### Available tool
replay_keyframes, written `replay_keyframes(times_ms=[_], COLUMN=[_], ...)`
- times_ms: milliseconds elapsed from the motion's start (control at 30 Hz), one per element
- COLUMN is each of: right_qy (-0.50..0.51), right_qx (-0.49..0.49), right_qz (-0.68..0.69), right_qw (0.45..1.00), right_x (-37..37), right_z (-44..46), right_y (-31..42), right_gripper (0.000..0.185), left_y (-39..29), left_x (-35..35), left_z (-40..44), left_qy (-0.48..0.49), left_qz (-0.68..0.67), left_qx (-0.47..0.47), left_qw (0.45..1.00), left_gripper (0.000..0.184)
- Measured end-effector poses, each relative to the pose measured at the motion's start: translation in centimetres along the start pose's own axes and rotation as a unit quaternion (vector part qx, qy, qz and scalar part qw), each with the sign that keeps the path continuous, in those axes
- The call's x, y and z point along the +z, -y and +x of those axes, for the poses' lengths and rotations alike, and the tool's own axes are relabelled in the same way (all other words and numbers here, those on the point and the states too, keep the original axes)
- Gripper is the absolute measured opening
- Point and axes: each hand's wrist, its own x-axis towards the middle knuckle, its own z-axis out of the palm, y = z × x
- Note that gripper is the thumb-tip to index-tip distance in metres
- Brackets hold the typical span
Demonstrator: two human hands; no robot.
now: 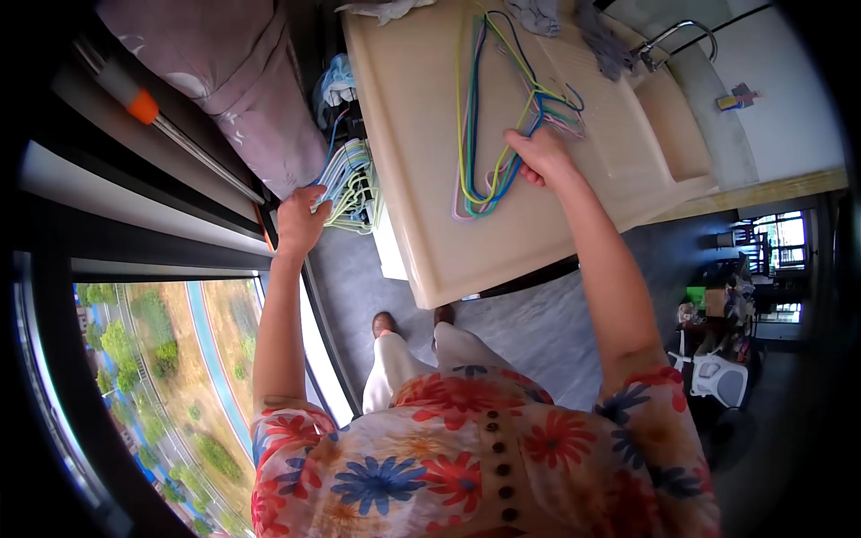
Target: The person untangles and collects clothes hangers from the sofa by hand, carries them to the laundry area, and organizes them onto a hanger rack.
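My right hand (545, 158) is closed round a bunch of thin clothes hangers (468, 117), yellow, green, blue and pink. They lie over the beige washing sink top, their hooks pointing to the right. To the left, my left hand (301, 218) has its fingers curled at the edge of a second cluster of hangers (345, 186), white, pale green and blue. It grips a blue hanger there, though the fingers hide part of it. That cluster hangs in a tight row beside the sink's left edge.
The beige sink top (430, 260) has a basin (668, 121) and tap (686, 31) on its right. Grey cloths (605, 40) lie at the back. A mauve fabric cover (238, 81) and an orange-banded pole (143, 106) stand left, above a window (170, 386). A white chair (717, 377) stands far right.
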Motion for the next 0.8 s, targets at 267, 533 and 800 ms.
replay_keyframes(times_ms=[267,533,800], right_qy=[-0.045,-0.019,-0.012], right_qx=[0.030,0.023,-0.007], right_qz=[0.025,-0.033,0.315], right_qw=[0.998,0.999,0.949], right_x=[0.5,-0.4,-0.5], right_z=[-0.1,0.7,2.7], right_y=[0.0,-0.1,-2.8], right_gripper=[0.030,0.018,0.011], left_y=[-7.7,-10.5,-12.4], left_x=[-4.0,-5.6,-8.1], left_z=[0.8,-0.7,-3.4], left_qy=[0.001,0.040,0.059], left_qz=[-0.069,-0.056,-0.022], left_qx=[0.068,0.102,0.101], left_qw=[0.995,0.992,0.993], left_gripper=[0.023,0.023,0.023])
